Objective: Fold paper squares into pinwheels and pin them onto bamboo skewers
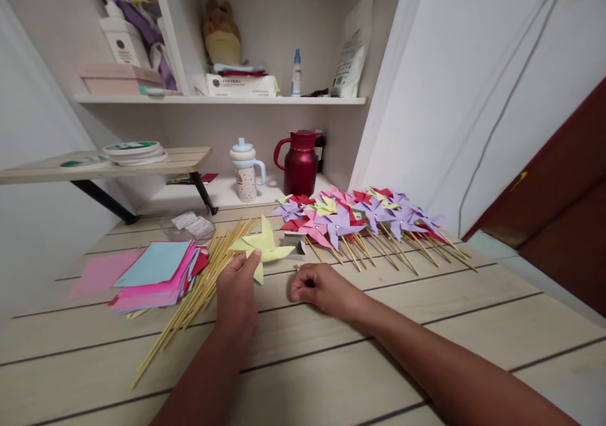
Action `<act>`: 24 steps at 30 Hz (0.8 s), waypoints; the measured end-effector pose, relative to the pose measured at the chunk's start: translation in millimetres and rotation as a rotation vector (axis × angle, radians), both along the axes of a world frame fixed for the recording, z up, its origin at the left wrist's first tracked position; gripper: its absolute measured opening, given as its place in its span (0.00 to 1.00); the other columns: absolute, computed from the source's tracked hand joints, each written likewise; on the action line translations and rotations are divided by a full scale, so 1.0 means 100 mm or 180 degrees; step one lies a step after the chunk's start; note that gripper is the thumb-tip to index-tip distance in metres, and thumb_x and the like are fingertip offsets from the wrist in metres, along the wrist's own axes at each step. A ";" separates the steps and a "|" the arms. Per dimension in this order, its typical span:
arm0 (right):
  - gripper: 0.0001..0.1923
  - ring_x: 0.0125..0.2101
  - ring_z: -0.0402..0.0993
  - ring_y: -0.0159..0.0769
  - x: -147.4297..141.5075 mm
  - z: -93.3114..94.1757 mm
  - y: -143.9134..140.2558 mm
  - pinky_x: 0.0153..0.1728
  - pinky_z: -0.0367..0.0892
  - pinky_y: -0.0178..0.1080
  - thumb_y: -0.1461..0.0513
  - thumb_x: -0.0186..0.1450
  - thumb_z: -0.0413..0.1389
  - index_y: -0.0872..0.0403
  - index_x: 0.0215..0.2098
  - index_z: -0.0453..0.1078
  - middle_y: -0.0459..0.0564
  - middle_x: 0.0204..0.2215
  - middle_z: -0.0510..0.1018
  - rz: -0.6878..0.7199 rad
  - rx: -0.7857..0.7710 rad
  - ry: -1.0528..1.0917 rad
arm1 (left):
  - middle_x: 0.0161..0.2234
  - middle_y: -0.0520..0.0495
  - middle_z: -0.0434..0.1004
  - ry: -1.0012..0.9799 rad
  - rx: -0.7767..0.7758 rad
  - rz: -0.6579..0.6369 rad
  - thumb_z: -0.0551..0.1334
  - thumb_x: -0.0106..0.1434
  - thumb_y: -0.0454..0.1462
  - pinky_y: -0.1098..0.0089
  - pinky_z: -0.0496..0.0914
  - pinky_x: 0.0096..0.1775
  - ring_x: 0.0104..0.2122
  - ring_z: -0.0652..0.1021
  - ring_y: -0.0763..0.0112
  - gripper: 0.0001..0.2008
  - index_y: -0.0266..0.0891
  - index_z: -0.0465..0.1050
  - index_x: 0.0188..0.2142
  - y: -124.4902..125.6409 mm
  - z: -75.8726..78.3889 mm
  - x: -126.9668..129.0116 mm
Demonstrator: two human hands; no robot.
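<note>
My left hand (pixel 239 281) pinches a pale yellow paper pinwheel (pixel 266 247) between thumb and fingers, its folded blades spread out above the table. To its right, my right hand (pixel 319 285) is closed, with thumb and index finger together; a tiny bright bit shows at the fingertips, too small to name. Just beyond that hand sits a small grey open box (pixel 296 245). Under and left of my left hand lies a loose bundle of thin wooden sticks (pixel 203 293). Finished pinwheels on sticks (pixel 341 223), in purple, pink, red and yellow, are heaped at the back right.
Stacked coloured paper squares (pixel 156 265) lie left, near a clear container (pixel 189 225). A low raised stand (pixel 184 161) carries white round tape-like rolls (pixel 135 153). A pale cup (pixel 246 177) and a red jug (pixel 302 164) stand at the back under a shelf (pixel 303 100).
</note>
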State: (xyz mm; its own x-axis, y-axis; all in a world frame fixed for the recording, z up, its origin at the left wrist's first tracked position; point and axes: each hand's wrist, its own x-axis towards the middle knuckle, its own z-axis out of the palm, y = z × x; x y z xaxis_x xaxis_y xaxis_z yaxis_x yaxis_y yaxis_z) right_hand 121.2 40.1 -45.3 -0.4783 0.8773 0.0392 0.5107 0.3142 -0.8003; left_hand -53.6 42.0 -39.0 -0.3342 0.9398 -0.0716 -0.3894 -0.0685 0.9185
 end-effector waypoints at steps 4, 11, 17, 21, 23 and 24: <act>0.02 0.22 0.68 0.29 0.31 0.08 0.08 0.24 0.60 0.30 0.66 0.54 0.63 0.55 0.26 0.78 0.42 0.20 0.77 0.0289 -0.0344 -0.0402 | 0.36 0.47 0.81 0.0018 0.0023 -0.0037 0.70 0.50 0.40 0.67 0.69 0.43 0.36 0.78 0.68 0.13 0.36 0.79 0.35 0.00 0.00 0.00; 0.02 0.23 0.67 0.28 0.41 0.15 0.09 0.24 0.57 0.30 0.66 0.51 0.64 0.53 0.24 0.77 0.40 0.20 0.74 0.0339 -0.0456 -0.0552 | 0.36 0.48 0.81 0.0130 0.0041 -0.0210 0.70 0.51 0.40 0.67 0.69 0.43 0.36 0.78 0.67 0.12 0.38 0.80 0.35 -0.05 0.03 0.07; 0.03 0.22 0.67 0.28 0.40 0.09 0.14 0.24 0.59 0.30 0.65 0.51 0.65 0.55 0.25 0.75 0.40 0.20 0.73 0.0293 -0.0751 -0.0238 | 0.30 0.49 0.81 0.0206 -0.0150 -0.0156 0.70 0.50 0.40 0.70 0.69 0.37 0.31 0.78 0.68 0.11 0.37 0.80 0.32 -0.06 0.06 0.09; 0.07 0.23 0.67 0.28 0.39 0.05 0.18 0.25 0.60 0.30 0.66 0.49 0.66 0.54 0.26 0.74 0.40 0.20 0.73 0.0186 -0.0825 -0.0061 | 0.30 0.50 0.81 0.0293 -0.0116 -0.0215 0.70 0.50 0.40 0.69 0.70 0.37 0.32 0.78 0.67 0.11 0.39 0.80 0.33 -0.05 0.05 0.07; 0.07 0.23 0.67 0.28 0.39 0.03 0.19 0.25 0.60 0.30 0.65 0.49 0.67 0.54 0.26 0.74 0.39 0.20 0.73 0.0153 -0.0843 0.0004 | 0.30 0.50 0.81 0.0259 -0.0104 -0.0226 0.70 0.50 0.40 0.69 0.70 0.37 0.32 0.78 0.67 0.11 0.39 0.80 0.33 -0.05 0.05 0.07; 0.07 0.23 0.67 0.28 0.39 0.02 0.19 0.25 0.60 0.30 0.65 0.49 0.67 0.54 0.26 0.74 0.39 0.20 0.73 0.0150 -0.0846 0.0028 | 0.30 0.50 0.80 0.0222 -0.0112 -0.0230 0.70 0.50 0.40 0.69 0.70 0.37 0.32 0.78 0.67 0.10 0.39 0.80 0.33 -0.05 0.05 0.06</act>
State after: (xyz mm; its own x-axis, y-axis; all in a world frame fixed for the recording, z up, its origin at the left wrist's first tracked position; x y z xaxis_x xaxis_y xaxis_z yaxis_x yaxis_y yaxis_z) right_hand 160.3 59.6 -43.0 -0.5194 0.8342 -0.1851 0.4931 0.1158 -0.8622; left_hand -47.2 37.0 -33.8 -0.2711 0.9589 -0.0840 -0.3272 -0.0097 0.9449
